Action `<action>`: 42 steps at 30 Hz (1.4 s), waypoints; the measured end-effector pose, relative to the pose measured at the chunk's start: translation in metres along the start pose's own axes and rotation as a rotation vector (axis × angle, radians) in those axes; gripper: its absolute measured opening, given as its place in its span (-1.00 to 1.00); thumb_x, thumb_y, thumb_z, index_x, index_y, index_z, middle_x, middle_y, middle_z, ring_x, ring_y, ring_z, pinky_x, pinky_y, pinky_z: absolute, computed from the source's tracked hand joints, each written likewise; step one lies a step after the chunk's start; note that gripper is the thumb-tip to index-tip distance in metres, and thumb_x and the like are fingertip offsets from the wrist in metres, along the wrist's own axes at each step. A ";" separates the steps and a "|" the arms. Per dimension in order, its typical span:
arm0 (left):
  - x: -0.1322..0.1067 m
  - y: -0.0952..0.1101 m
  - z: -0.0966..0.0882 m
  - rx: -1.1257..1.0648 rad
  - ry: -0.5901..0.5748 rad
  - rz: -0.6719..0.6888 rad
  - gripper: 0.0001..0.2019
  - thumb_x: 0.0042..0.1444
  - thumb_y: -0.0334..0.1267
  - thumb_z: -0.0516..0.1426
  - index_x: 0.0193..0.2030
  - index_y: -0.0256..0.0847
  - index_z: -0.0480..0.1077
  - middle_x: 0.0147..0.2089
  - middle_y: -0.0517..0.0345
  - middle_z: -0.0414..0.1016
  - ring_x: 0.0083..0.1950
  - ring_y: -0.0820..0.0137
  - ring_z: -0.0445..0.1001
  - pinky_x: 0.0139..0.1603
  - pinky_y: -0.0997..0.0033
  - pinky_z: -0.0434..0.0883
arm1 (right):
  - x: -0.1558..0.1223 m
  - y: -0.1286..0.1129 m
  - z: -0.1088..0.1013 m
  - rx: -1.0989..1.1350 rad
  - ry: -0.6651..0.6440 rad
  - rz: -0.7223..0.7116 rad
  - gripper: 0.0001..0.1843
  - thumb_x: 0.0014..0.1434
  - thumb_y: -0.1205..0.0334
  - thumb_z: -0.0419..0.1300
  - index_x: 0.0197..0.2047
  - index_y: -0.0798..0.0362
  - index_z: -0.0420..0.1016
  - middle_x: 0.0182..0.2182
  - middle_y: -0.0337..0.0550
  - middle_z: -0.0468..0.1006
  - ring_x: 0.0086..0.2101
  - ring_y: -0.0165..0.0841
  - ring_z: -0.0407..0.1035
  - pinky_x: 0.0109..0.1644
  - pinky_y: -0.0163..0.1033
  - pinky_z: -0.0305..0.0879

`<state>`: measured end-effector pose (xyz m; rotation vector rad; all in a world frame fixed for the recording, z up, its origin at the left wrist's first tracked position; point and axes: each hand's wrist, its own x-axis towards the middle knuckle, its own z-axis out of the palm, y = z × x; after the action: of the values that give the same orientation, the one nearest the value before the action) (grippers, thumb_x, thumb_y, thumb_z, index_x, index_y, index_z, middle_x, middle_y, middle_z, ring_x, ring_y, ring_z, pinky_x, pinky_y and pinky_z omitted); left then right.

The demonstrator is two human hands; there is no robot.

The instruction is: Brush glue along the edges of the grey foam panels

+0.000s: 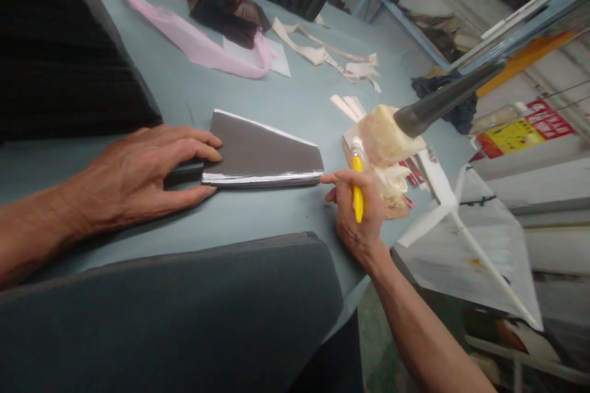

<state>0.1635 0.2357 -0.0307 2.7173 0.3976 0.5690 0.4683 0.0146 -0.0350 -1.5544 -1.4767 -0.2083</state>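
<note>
A stack of dark grey tapered sheets (267,147) lies on the blue-green tabletop, with white along its long edges. At its left end is my left hand (161,166), closed on the stack with fingertips on the top sheet and the thumb against the near edge. My right hand (359,202) is closed around a yellow-handled brush (358,190) whose whitish tip points up and away from the stack. The right index finger reaches out to the stack's right end, touching or nearly touching it.
Dark stacked material (69,61) rises at left; a dark grey padded piece (184,313) lies in front. Beyond are a pink strip (184,37), brown scraps (225,0) and pale strips (313,49). A yellowish foam block (385,132) with a dark tube (452,98) stands right.
</note>
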 end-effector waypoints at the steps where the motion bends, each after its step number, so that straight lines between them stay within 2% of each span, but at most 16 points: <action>1: 0.000 -0.001 0.000 0.007 -0.001 0.009 -0.58 0.47 0.13 0.12 0.24 -0.08 0.47 0.46 -0.04 0.54 0.37 0.01 0.56 0.39 -0.08 0.45 | 0.001 0.001 -0.001 -0.064 -0.016 0.009 -0.88 0.53 0.24 0.22 0.05 -0.08 0.58 -0.24 -0.23 0.75 -0.43 -0.42 0.53 -0.30 -0.23 0.51; 4: -0.002 -0.004 0.002 0.012 0.017 0.017 -0.56 0.45 0.16 0.14 0.25 -0.06 0.47 0.46 0.00 0.53 0.36 0.01 0.56 0.39 -0.09 0.43 | 0.002 0.004 -0.002 -0.190 -0.043 0.041 -0.84 0.44 0.23 0.29 0.06 -0.05 0.62 -0.31 -0.23 0.68 -0.39 -0.35 0.53 -0.28 -0.19 0.48; 9: -0.005 -0.013 0.008 0.011 0.006 -0.013 -0.60 0.46 0.11 0.14 0.28 -0.02 0.47 0.49 0.08 0.50 0.33 0.08 0.55 0.42 -0.05 0.40 | 0.000 0.011 0.004 -0.234 -0.037 0.126 -0.79 0.41 0.18 0.27 0.07 -0.02 0.60 -0.29 -0.21 0.66 -0.33 -0.29 0.55 -0.19 -0.12 0.46; 14: -0.005 -0.013 0.009 -0.032 0.042 -0.030 -0.54 0.43 0.24 0.15 0.26 0.03 0.50 0.48 0.18 0.51 0.31 0.07 0.55 0.46 -0.05 0.38 | -0.001 0.015 0.007 -0.252 -0.033 0.124 -0.77 0.39 0.19 0.24 0.08 -0.01 0.59 -0.25 -0.17 0.66 -0.30 -0.28 0.52 -0.16 -0.10 0.43; 17: -0.005 -0.011 0.008 -0.023 0.020 -0.059 -0.51 0.46 0.28 0.12 0.27 0.01 0.50 0.49 0.17 0.49 0.32 0.09 0.54 0.50 -0.07 0.36 | 0.001 0.016 0.008 -0.249 -0.033 0.131 -0.76 0.38 0.22 0.24 0.08 -0.01 0.58 -0.26 -0.17 0.65 -0.29 -0.28 0.51 -0.18 -0.11 0.43; 23: -0.004 -0.013 0.011 -0.020 0.035 -0.073 -0.48 0.41 0.31 0.10 0.23 0.01 0.52 0.46 0.14 0.53 0.24 0.09 0.56 0.45 -0.09 0.39 | 0.007 0.016 0.010 -0.252 -0.065 0.127 -0.76 0.39 0.26 0.18 0.08 -0.05 0.56 -0.30 -0.22 0.61 -0.34 -0.31 0.46 -0.25 -0.15 0.35; 30: -0.004 -0.013 0.011 -0.032 0.038 -0.068 -0.51 0.40 0.26 0.13 0.24 0.02 0.52 0.48 0.16 0.52 0.26 0.09 0.55 0.47 -0.06 0.38 | 0.008 0.019 0.008 -0.212 -0.055 0.097 -0.73 0.38 0.29 0.19 0.10 -0.04 0.56 -0.18 -0.16 0.73 -0.29 -0.30 0.55 -0.17 -0.12 0.47; 35: -0.004 -0.014 0.011 -0.048 0.060 -0.046 -0.51 0.40 0.28 0.14 0.22 0.03 0.53 0.47 0.17 0.53 0.25 0.10 0.56 0.45 -0.06 0.39 | 0.011 0.019 0.009 -0.159 0.009 0.033 -0.73 0.38 0.34 0.18 0.10 -0.05 0.55 -0.07 -0.12 0.75 -0.12 -0.25 0.63 0.00 -0.06 0.55; 42: -0.004 -0.015 0.012 -0.060 0.041 -0.074 -0.49 0.38 0.31 0.13 0.23 0.04 0.53 0.47 0.18 0.53 0.26 0.09 0.55 0.48 -0.07 0.37 | 0.017 0.018 0.009 -0.169 0.025 0.082 -0.77 0.40 0.25 0.21 0.08 -0.03 0.58 -0.23 -0.20 0.67 -0.24 -0.30 0.55 -0.08 -0.10 0.52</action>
<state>0.1621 0.2450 -0.0478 2.6253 0.4813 0.6073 0.4835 0.0360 -0.0371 -1.7376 -1.4029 -0.3099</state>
